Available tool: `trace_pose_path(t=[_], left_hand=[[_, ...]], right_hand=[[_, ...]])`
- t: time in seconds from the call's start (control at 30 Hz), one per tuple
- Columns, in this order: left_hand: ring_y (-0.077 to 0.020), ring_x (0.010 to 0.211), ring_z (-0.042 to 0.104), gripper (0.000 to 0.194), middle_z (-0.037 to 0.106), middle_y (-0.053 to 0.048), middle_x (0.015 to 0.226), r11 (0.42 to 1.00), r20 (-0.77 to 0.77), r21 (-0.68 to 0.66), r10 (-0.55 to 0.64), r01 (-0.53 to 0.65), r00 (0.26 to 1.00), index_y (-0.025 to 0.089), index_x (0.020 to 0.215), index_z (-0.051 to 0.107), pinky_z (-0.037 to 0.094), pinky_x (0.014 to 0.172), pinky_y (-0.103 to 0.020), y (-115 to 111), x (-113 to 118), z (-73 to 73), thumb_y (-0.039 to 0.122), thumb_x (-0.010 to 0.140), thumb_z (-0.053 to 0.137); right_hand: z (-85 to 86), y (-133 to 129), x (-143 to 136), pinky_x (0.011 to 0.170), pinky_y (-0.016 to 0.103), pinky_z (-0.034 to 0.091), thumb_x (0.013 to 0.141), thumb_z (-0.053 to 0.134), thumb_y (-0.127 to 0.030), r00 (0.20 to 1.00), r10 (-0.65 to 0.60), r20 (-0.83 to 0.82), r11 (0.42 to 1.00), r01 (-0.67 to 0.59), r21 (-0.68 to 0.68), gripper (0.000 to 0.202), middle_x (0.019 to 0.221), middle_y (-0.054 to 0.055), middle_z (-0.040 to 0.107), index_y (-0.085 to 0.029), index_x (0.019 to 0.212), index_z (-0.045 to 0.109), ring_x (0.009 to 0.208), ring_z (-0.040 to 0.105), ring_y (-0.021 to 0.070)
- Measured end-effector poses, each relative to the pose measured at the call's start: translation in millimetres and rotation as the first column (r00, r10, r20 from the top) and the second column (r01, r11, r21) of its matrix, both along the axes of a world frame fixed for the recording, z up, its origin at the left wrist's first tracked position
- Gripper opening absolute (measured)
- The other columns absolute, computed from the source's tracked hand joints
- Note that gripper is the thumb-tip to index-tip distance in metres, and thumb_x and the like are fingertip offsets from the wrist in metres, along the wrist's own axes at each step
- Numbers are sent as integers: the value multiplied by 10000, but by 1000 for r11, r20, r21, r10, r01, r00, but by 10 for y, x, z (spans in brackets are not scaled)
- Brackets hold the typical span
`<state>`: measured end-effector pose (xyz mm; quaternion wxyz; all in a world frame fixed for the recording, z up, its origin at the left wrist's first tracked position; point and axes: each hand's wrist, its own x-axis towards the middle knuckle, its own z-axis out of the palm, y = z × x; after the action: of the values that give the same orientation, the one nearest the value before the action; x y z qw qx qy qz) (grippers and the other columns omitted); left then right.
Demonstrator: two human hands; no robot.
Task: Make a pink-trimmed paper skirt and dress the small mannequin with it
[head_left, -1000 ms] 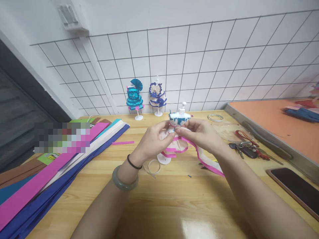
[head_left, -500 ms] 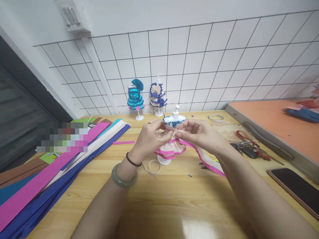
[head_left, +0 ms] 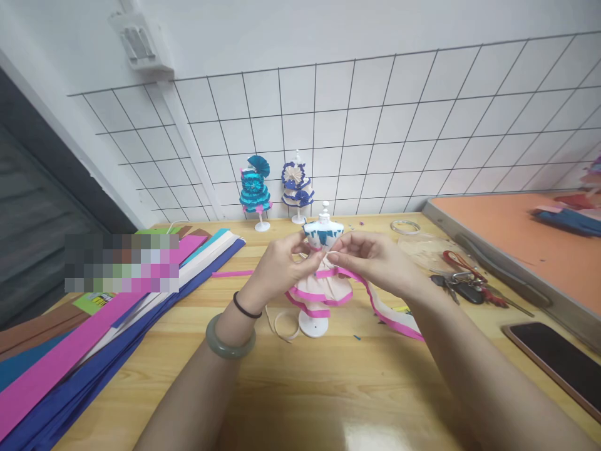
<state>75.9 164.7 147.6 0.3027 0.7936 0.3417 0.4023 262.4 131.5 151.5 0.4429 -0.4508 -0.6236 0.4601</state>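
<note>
left wrist [head_left: 241,319]: rounded grey-green bangle [head_left: 230,351], thin black band [head_left: 245,310] | forearms [head_left: 188,394]: bare | left hand [head_left: 285,260], right hand [head_left: 373,260]: bare

White tiled wall [head_left: 375,138]: was evenly bright, slightly hazy; lines skewed wide-angle.
Wooden tabletop [head_left: 282,382]: caught glare at bottom edge; light seemed overhead.
Right forearm [head_left: 469,351]: threw a soft shadow leftward.
Smartphone [head_left: 558,363]: looked stretched near right edge.
Dark shutter [head_left: 37,207]: read dim, murky.
Paper strips [head_left: 56,363]: were partly pixelated out.
Dress form [head_left: 323,235]: lost fine detail.
</note>
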Motion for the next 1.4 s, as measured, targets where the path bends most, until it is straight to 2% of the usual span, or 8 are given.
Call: trace_pose_path(t=[0.27, 0.43, 0.53, 0.6, 0.7, 0.8, 1.03, 1.4], left_hand=[[-191, 887, 621, 231, 660, -59, 926, 997, -41, -56, -56, 54, 998, 155, 956, 599, 495, 786, -299, -3, -26, 12, 329, 807, 563], [-173, 828, 622, 212, 667, -44, 895, 996, -36, -79, -40, 37, 999, 159, 937, 606, 495, 716, -268, -30, -26, 56, 308, 788, 580], [-154, 821, 618, 192, 660, -35, 889, 994, 18, -104, -43, 45, 999, 162, 932, 599, 484, 685, -234, -7, -37, 60, 276, 779, 588], [-143, 805, 614, 196, 653, -31, 876, 990, 66, -136, -28, 37, 997, 163, 939, 587, 478, 689, -230, 26, -48, 44, 266, 772, 596], [-127, 730, 593, 204, 628, -22, 806, 979, 123, -204, 19, 7, 992, 162, 923, 565, 456, 627, -217, 79, -65, 6, 285, 766, 607], [-103, 658, 549, 203, 581, 5, 721, 967, 156, -253, 30, 10, 987, 170, 916, 553, 411, 567, -196, 108, -74, -23, 299, 768, 607], [-69, 548, 460, 173, 516, 44, 622, 951, 202, -308, 46, 19, 978, 173, 866, 540, 343, 504, -180, 59, -50, 11, 284, 750, 606], [-60, 499, 400, 187, 461, 64, 565, 942, 231, -336, 83, 0, 969, 174, 817, 533, 295, 471, -183, 76, -73, 33, 306, 719, 622]], right_hand=[[-36, 10, -25, 535, 241, 404, 692, 737, -370, 1000, 5, -2, 1000, -5, 14, 262, 658, -10, 565, -166, 785, 603, 595, 502, 105], [-30, 1, -18, 558, 265, 441, 740, 682, -430, 998, -7, 68, 999, 4, 47, 279, 694, 12, 603, -169, 813, 612, 617, 548, 128], [6, -28, -18, 625, 314, 486, 789, 620, -466, 972, -133, 191, 979, 99, 176, 297, 794, 51, 653, -173, 841, 623, 683, 606, 168], [37, -60, -21, 719, 365, 499, 795, 623, -444, 918, -279, 282, 908, 157, 388, 273, 885, 68, 667, -186, 885, 620, 788, 629, 206], [66, -104, -29, 858, 409, 464, 802, 636, -328, 840, -356, 409, 728, -25, 685, 214, 1051, 93, 632, -205, 972, 590, 1008, 578, 246], [51, -118, -49, 862, 410, 449, 825, 566, -176, 766, -354, 536, 614, -242, 752, 190, 1121, 114, 587, -199, 1013, 560, 1053, 534, 247], [-65, -39, -84, 700, 364, 415, 849, 506, -100, 617, -561, 552, 435, -348, 831, 124, 966, 107, 623, -174, 900, 592, 817, 501, 203], [-94, -65, -126, 618, 324, 381, 878, 481, -105, 634, -598, 491, 338, -356, 871, 160, 831, 73, 631, -205, 859, 604, 720, 486, 178]])
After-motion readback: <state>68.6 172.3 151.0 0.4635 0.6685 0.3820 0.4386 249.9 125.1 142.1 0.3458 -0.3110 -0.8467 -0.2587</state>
